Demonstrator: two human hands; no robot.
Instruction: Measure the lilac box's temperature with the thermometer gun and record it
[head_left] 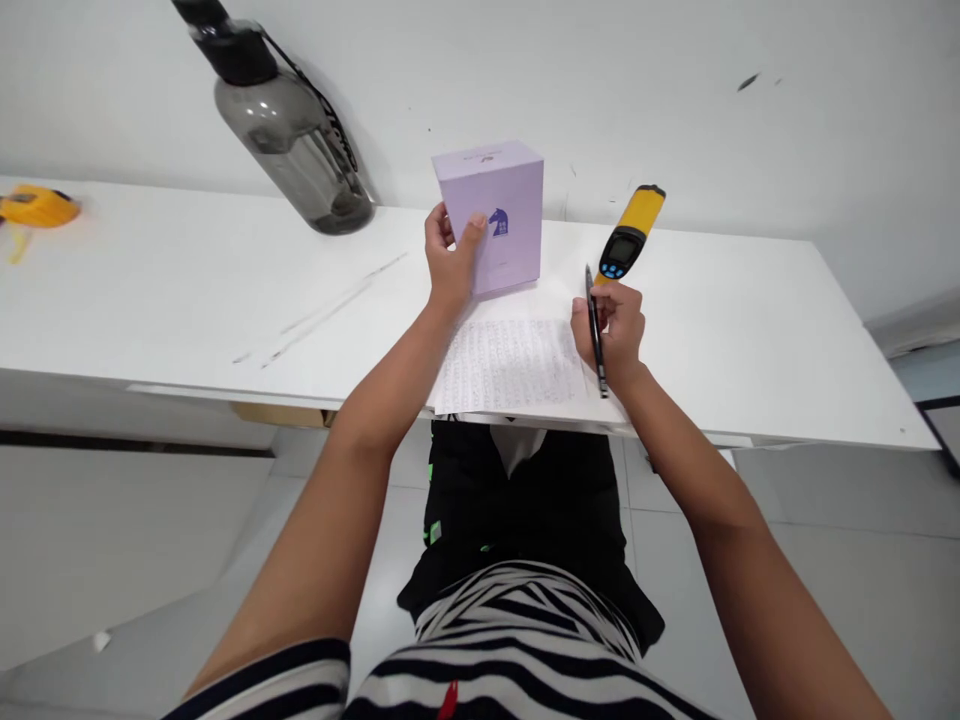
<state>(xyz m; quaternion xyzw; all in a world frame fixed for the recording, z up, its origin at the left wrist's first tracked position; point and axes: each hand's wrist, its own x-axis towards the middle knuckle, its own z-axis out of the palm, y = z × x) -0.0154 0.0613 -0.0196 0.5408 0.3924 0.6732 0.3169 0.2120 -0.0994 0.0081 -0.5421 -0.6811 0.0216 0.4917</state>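
White wall [675, 90] behind a narrow white desk [750, 330], with a purple box [517, 230] upright near its rear edge. Left hand [450, 255]: partly closed round the box's left side, thumb on the front face, the remaining fingers largely hidden at the side and back. Whether the base bears on the desk or is slightly raised cannot be told; should that one-sided hold loosen, the box could pivot or tip forward onto the handwritten sheet [510, 365] in front of it. The sheet reaches the desk's front edge, where a dragging forearm might pull it off. Right hand [619, 325]: curled firmly about a black pen [597, 345] at the sheet's right side; a careless sweep could leave a stray mark. Just beyond its knuckles lies a yellow-and-black handheld device [630, 235], easily nudged if the hand moves forward. Farther left, a tall grey bottle [300, 150] stands by the wall, and an orange tape measure [37, 207] lies well apart.
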